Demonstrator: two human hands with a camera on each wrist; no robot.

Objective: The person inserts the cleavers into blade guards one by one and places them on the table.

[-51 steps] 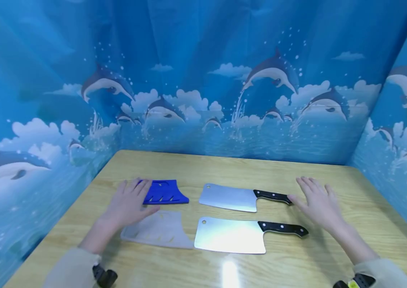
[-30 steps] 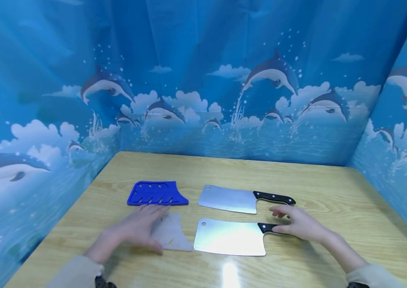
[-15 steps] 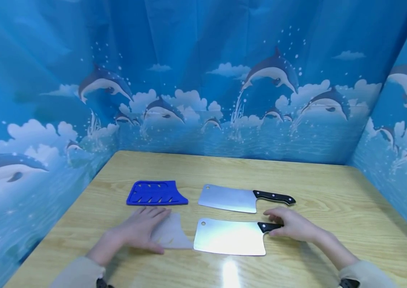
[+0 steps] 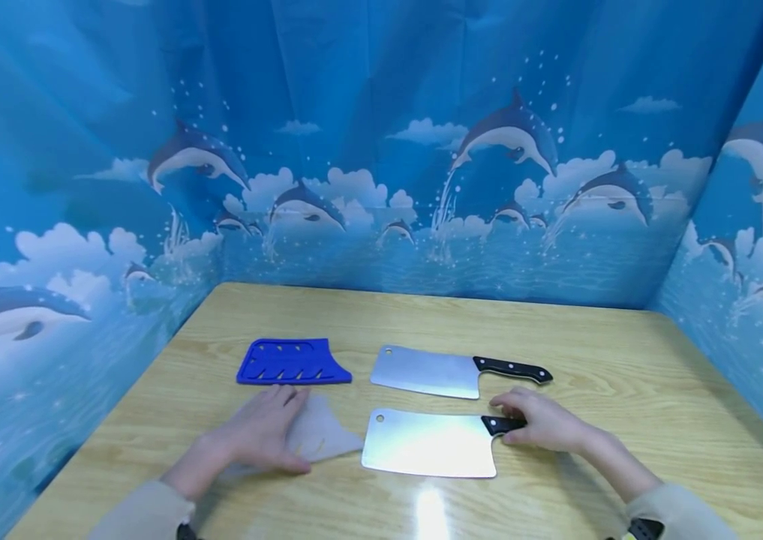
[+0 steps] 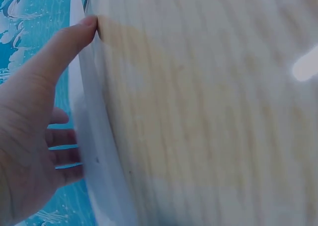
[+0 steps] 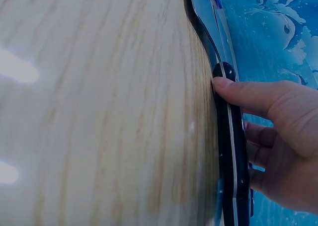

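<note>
My left hand (image 4: 261, 429) grips a translucent white blade guard (image 4: 316, 431) by its edges, thumb on the near edge and fingers on the far one. In the left wrist view, the guard (image 5: 94, 116) stands slightly off the wood at one side. On the right, my right hand (image 4: 546, 424) holds the black handle of the nearer cleaver (image 4: 430, 444) between thumb and fingers; its blade lies flat, tip side toward the guard. The right wrist view has the thumb on the handle (image 6: 231, 146). Behind lies a second cleaver (image 4: 427, 371), with a blue blade guard (image 4: 293, 361) to its left.
All of this lies on a light wooden table (image 4: 422, 319). A blue curtain (image 4: 367, 150) printed with dolphins stands along the table's back and both sides. A bright light reflection shows on the wood near the front.
Both hands have come down from hovering, the left onto the white guard and the right onto the nearer cleaver's handle. The white guard has just tilted in the left hand.
</note>
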